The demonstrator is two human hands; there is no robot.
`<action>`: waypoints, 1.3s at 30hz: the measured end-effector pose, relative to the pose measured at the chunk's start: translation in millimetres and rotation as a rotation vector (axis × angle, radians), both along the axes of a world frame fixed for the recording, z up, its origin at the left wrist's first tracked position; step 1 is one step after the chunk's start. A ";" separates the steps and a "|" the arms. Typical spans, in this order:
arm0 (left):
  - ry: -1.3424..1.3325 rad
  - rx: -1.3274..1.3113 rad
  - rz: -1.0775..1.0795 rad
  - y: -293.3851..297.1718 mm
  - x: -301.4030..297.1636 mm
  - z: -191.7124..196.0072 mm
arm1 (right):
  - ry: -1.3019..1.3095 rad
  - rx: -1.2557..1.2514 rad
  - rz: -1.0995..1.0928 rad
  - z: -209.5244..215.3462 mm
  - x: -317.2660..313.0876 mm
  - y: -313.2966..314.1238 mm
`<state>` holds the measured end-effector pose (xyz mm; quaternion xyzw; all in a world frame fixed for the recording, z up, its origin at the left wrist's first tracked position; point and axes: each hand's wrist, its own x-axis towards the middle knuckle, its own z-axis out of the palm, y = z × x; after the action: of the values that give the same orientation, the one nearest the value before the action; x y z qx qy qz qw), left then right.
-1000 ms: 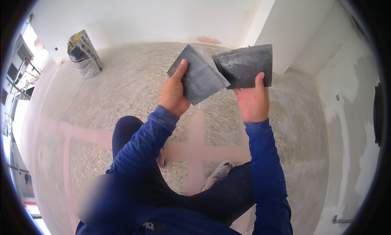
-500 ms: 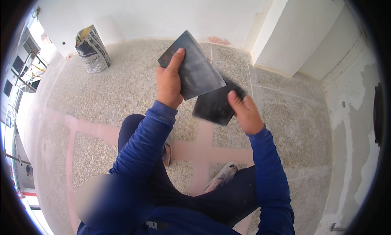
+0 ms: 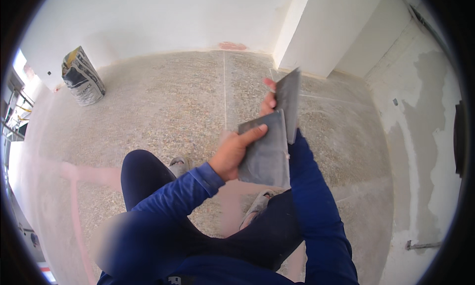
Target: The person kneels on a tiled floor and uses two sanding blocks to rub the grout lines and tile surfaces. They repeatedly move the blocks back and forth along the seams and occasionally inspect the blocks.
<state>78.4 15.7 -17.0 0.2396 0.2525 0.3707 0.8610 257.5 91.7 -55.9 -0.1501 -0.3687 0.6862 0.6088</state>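
You had one package in view: a paper sack (image 3: 82, 76) that stood upright, leaning a little, on the speckled floor (image 3: 163, 107) at the far left, close to the white wall (image 3: 148, 23). It was tall, creased, and grey and white with dark and yellowish patches.

Most of the right hand (image 3: 268, 101) lies hidden behind the two dark grey flat square tiles; only a few fingertips show beside the upper, edge-on dark grey tile (image 3: 288, 103). The palm of the left hand (image 3: 232, 151) is covered by the lower dark grey tile (image 3: 264, 154), so how its fingers close on the tile's back cannot be told. The far face of the upper tile is turned away. Below the lower tile, a patch by the person's blue-sleeved left arm (image 3: 163, 206) is blurred. The print on the grey paper sack (image 3: 81, 77), well left of the tiles, is too small to tell. A grey shoe (image 3: 255, 208) below the lower tile is partly hidden by the dark trouser leg.
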 end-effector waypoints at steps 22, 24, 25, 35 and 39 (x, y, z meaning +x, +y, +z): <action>0.514 0.598 0.310 65.1 -88.7 41.6 | 0.020 -0.347 0.784 -25.5 -68.2 -31.4; 0.611 0.645 0.239 62.5 -86.5 43.0 | 0.085 -0.282 0.741 -19.9 -70.2 -34.6; 0.662 0.669 0.201 60.9 -85.1 44.1 | 0.176 -0.216 0.755 -15.3 -70.2 -35.8; 0.644 0.719 0.288 60.9 -81.4 38.8 | 0.026 -0.575 0.233 28.5 -61.3 -49.7; 0.568 0.631 0.461 70.8 -89.1 35.6 | 0.062 -0.434 0.594 12.6 -61.4 -35.1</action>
<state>-10.8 86.5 18.6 0.5186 0.3994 0.5302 0.5388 196.2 56.6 -43.3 -0.1413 -0.2234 0.8995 0.3479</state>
